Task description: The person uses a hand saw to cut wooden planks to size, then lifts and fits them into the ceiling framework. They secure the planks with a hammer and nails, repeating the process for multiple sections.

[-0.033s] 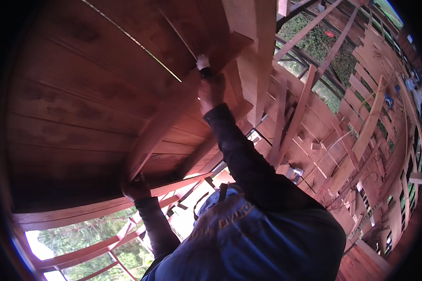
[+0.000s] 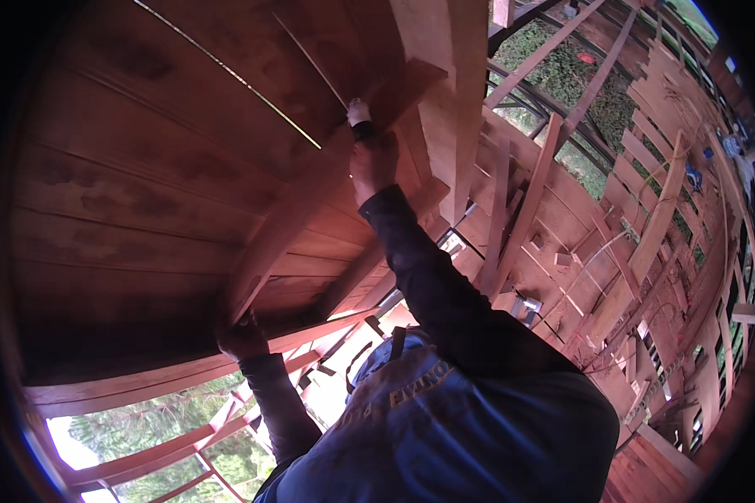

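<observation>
My right hand [image 2: 374,168] is raised and closed round a hand tool [image 2: 361,124] with a dark grip and a whitish front end. This front end points up at the board surface, and a thin pale line meets it; I cannot tell whether that line is a shaft or a seam. Lower down at the left, my left hand [image 2: 242,337] is closed at the lower end of a curved wooden beam [image 2: 256,260]. Its fingers are in shadow and partly hidden. Broad reddish-brown boards [image 2: 134,184] lie behind the beam, with one bright gap between them.
A thick pale post [image 2: 461,109] stands right of my right hand. Further right, a slatted wooden surface [image 2: 554,226] carries loose planks [image 2: 646,243], offcuts and cords. Wooden rails [image 2: 143,459] cross at the lower left, with trees outside.
The view has shifted very slightly, so most things sit a little further left. Both hands keep their holds, and the tool stays at about the same place on the boards.
</observation>
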### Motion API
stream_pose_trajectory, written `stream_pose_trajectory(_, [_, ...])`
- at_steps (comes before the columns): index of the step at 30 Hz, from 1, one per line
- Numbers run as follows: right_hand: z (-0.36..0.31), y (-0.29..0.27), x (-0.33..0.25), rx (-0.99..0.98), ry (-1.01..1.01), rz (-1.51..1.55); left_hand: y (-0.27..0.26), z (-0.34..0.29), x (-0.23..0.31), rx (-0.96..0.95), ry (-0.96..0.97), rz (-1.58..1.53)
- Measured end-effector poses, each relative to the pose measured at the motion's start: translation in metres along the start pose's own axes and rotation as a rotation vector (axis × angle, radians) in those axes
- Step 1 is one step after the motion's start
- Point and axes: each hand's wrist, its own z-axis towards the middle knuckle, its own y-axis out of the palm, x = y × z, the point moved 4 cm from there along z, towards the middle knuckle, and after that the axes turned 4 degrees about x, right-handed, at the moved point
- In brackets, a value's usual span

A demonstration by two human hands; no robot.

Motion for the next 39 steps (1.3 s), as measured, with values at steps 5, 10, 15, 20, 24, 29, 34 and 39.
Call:
stream_pose_trajectory(5, [0.010, -0.015, 0.000, -0.128, 0.220, 0.039, 0.032, -0.008, -0.004, -0.035, 0.057, -0.057])
stream_pose_trajectory(10, [0.003, -0.010, 0.006, -0.169, 0.514, 0.386, 0.033, -0.007, -0.007, -0.048, 0.051, -0.067])
stream_pose_trajectory(15, [0.006, -0.008, 0.008, -0.205, 0.554, 0.361, 0.017, 0.011, -0.009, -0.138, 0.041, -0.036])
stream_pose_trajectory(20, [0.019, -0.036, -0.001, -0.390, 0.406, 0.148, 0.022, 0.008, -0.009, -0.078, 0.049, -0.079])
stream_pose_trajectory(24, [0.067, -0.086, -0.020, -0.101, -0.127, 0.294, 0.026, 0.005, -0.010, 0.018, 0.084, -0.087])
stream_pose_trajectory(29, [0.132, -0.071, -0.094, -0.500, -0.123, 0.753, 0.023, 0.008, -0.014, -0.002, 0.046, -0.097])
stream_pose_trajectory(34, [0.139, -0.043, -0.070, -0.393, 0.069, 0.625, 0.015, 0.003, -0.008, 0.068, 0.065, -0.093])
stream_pose_trajectory(39, [0.157, -0.038, -0.047, -0.310, -0.529, -0.027, 0.023, 0.008, -0.015, -0.083, 0.012, -0.126])
